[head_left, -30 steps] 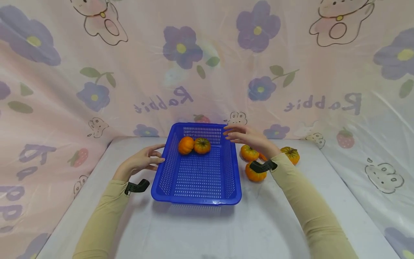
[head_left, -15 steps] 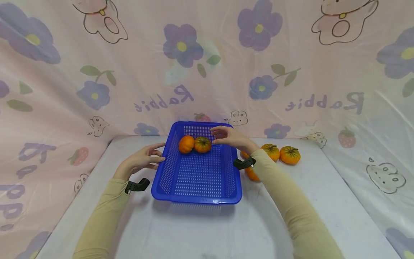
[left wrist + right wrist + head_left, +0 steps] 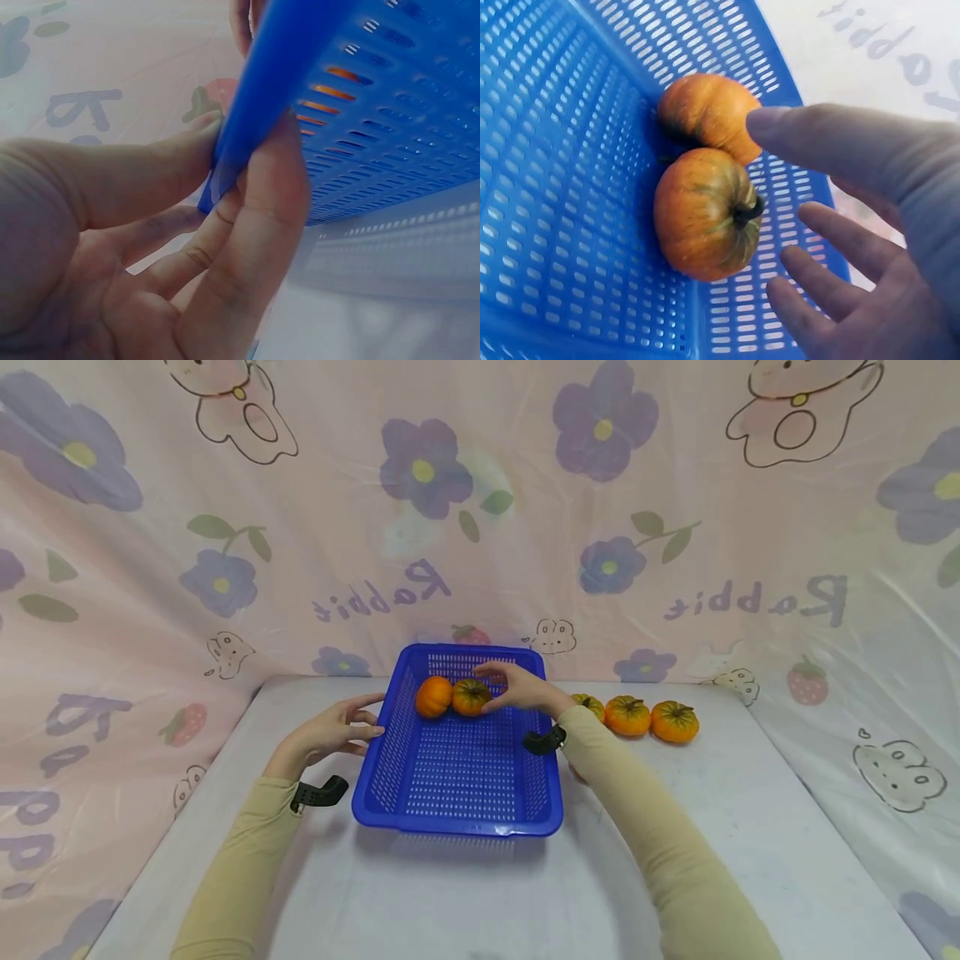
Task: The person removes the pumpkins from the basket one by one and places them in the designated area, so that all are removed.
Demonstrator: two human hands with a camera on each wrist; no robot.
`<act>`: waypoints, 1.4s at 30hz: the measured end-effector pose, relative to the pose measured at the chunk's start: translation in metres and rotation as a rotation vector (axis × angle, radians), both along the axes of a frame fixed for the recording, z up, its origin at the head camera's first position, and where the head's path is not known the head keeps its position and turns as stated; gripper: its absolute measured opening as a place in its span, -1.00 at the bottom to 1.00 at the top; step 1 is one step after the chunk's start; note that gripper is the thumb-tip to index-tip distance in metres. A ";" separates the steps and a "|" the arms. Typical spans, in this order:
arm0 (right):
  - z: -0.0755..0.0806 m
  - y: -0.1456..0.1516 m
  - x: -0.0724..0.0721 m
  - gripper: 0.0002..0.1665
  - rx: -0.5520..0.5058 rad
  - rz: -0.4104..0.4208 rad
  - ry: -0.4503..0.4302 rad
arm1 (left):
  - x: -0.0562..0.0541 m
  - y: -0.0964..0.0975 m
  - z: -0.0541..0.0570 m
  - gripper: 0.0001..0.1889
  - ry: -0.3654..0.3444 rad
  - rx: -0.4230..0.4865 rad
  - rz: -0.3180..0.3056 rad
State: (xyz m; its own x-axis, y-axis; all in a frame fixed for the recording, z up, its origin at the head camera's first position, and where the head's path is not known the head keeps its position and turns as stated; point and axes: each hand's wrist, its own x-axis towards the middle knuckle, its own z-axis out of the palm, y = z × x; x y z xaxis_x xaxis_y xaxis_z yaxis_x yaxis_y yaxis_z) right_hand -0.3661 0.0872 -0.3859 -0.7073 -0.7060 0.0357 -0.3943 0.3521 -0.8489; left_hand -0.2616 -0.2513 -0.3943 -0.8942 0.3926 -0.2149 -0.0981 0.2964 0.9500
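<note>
A blue perforated plastic basket stands tilted, its near side raised off the table. My left hand pinches its left rim between thumb and fingers, as the left wrist view shows close up. Inside, towards the far end, two small pumpkins sit touching: a plain orange pumpkin and a green-streaked pumpkin with a dark stem. Over the basket my right hand hovers just beside the streaked one, fingers spread and nothing between them. In the right wrist view a gap shows between the fingertips and the pumpkin's stem.
Right of the basket, several more pumpkins lie on the white table, among them a middle pumpkin and an outer pumpkin. My right forearm partly covers others there. A printed curtain rises behind the table.
My right hand has moved left, from above the basket's right rim to beside the streaked pumpkin. The left hand keeps its grip on the rim, and the basket looks unmoved.
</note>
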 end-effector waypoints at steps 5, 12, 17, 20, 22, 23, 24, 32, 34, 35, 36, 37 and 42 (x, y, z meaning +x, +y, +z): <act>0.000 -0.004 -0.003 -0.20 0.036 -0.014 0.024 | -0.002 -0.001 -0.001 -0.24 0.001 0.007 -0.005; -0.001 -0.011 -0.004 -0.19 0.077 -0.055 0.024 | -0.002 -0.002 -0.002 -0.23 0.006 0.022 -0.016; -0.002 -0.016 -0.003 -0.19 0.138 -0.062 0.050 | -0.001 -0.003 -0.004 -0.23 0.004 0.025 -0.019; -0.001 -0.018 -0.003 -0.19 0.142 -0.078 0.041 | -0.001 -0.003 -0.004 -0.23 0.009 0.030 -0.018; -0.001 -0.020 -0.003 -0.19 0.149 -0.094 0.037 | 0.000 -0.002 -0.004 -0.24 0.007 0.031 -0.020; -0.002 -0.020 -0.003 -0.20 0.154 -0.099 0.034 | 0.000 -0.002 -0.004 -0.24 0.006 0.028 -0.020; -0.002 -0.021 -0.003 -0.20 0.160 -0.105 0.031 | 0.000 -0.002 -0.004 -0.24 0.004 0.027 -0.019; -0.007 -0.026 -0.006 -0.20 0.197 -0.140 0.003 | -0.001 -0.002 -0.003 -0.24 0.006 0.027 -0.023; -0.008 -0.027 -0.005 -0.21 0.195 -0.148 -0.003 | -0.001 -0.002 -0.003 -0.24 0.004 0.024 -0.020; -0.009 -0.027 -0.006 -0.21 0.191 -0.153 -0.007 | 0.000 -0.002 -0.003 -0.24 0.003 0.021 -0.018; -0.010 -0.028 -0.006 -0.22 0.190 -0.160 -0.003 | 0.000 -0.001 -0.003 -0.24 0.003 0.019 -0.017; -0.011 -0.028 -0.006 -0.22 0.186 -0.167 0.003 | 0.000 -0.001 -0.003 -0.24 0.003 0.019 -0.016; -0.016 -0.029 -0.008 -0.21 0.179 -0.207 0.022 | 0.000 -0.001 -0.002 -0.24 0.006 0.017 -0.016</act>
State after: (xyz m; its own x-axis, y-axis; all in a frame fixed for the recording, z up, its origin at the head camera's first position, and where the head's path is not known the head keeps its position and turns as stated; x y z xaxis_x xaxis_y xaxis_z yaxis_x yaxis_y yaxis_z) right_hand -0.3742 0.0584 -0.4017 -0.8379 -0.5427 -0.0594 -0.3161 0.5710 -0.7576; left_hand -0.2614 -0.2520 -0.3961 -0.8890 0.4106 -0.2026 -0.0877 0.2815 0.9555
